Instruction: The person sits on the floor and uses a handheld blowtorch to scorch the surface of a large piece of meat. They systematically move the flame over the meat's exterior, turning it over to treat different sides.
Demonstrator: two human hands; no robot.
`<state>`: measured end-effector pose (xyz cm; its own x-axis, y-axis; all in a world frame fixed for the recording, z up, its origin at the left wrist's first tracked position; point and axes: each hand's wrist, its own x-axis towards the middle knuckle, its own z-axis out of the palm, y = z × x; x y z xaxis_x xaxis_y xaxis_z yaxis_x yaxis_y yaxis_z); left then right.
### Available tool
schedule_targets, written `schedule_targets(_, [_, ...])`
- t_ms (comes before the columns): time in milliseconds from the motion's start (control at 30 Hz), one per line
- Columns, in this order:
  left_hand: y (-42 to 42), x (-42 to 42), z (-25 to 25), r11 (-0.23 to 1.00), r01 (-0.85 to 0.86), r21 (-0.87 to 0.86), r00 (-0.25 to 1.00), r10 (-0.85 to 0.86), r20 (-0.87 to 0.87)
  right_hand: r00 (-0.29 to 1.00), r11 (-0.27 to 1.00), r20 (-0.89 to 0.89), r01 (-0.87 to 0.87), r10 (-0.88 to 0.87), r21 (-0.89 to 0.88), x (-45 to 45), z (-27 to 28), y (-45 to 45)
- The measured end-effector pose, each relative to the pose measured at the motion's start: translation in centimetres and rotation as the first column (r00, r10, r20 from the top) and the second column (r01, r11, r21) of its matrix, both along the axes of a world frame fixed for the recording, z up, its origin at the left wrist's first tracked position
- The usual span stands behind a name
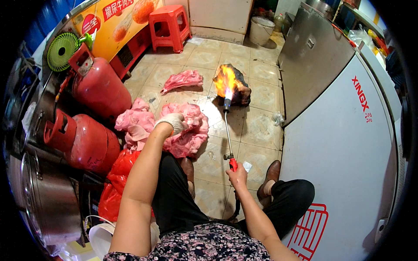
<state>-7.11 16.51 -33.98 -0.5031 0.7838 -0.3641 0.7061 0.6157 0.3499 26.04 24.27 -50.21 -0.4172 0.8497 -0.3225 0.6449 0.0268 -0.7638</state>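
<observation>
My right hand is closed around the red handle of a gas torch. Flame from its metal nozzle plays over a charred, blackened piece of meat on the tiled floor. My left hand, in a white knitted glove, rests on a large heap of raw pink meat; its fingertips are partly hidden, so a grip on the meat cannot be made out. More pale pink pieces lie left of that heap. A separate long raw piece lies farther ahead, left of the flame.
Two red gas cylinders stand at the left, near a green fan, a red plastic bag and a large steel pot. A red stool and white bucket are ahead. A white freezer borders the right.
</observation>
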Motion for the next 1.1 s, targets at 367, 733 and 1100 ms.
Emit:
schedule_targets(367, [-0.4,-0.3,-0.3,1.0,0.016,0.017,1.0,-0.015,-0.021,1.0,1.0,0.006,0.008,-0.008,0.027,-0.1,0.3,-0.1])
schedule_targets(733, [0.1,0.1,0.6,0.999,0.024,-0.049,1.0,-0.024,-0.001,0.998,0.998,-0.007,0.057,-0.057,-0.012,0.0,1.4,0.2])
schedule_targets(1100, [0.4,0.2,0.8,0.998,0.009,-0.068,1.0,-0.008,0.011,0.999,0.999,-0.006,0.046,-0.046,0.008,-0.1,1.1,-0.1])
